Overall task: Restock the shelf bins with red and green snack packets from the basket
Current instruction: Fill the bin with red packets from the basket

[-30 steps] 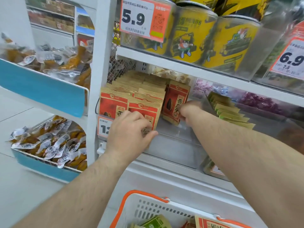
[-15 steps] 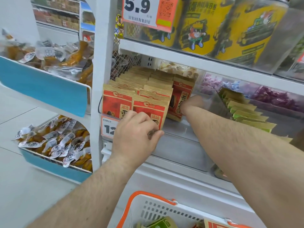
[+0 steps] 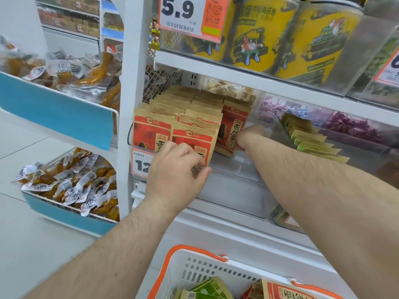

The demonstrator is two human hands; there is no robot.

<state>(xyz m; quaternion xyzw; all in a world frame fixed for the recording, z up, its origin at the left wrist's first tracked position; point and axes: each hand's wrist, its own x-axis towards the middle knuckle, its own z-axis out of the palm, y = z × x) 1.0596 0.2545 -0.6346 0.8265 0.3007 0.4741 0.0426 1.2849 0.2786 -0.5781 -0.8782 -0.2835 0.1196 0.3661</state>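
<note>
A clear shelf bin holds rows of red snack packets standing upright. My left hand grips the lower edge of the front red packet. My right hand reaches into the bin and pinches the side of another red packet standing alone further right. Green packets stand in the bin to the right. At the bottom, the white basket with orange handles holds green packets and red packets.
Yellow canisters fill the shelf above, behind a 5.9 price tag. Purple sweets lie in bins behind. To the left, blue-fronted trays hold vacuum-packed snacks.
The single red packet in my right hand has shifted slightly closer to the rows and stands more upright. My left hand keeps its hold on the front packet. The view has tilted down a little.
</note>
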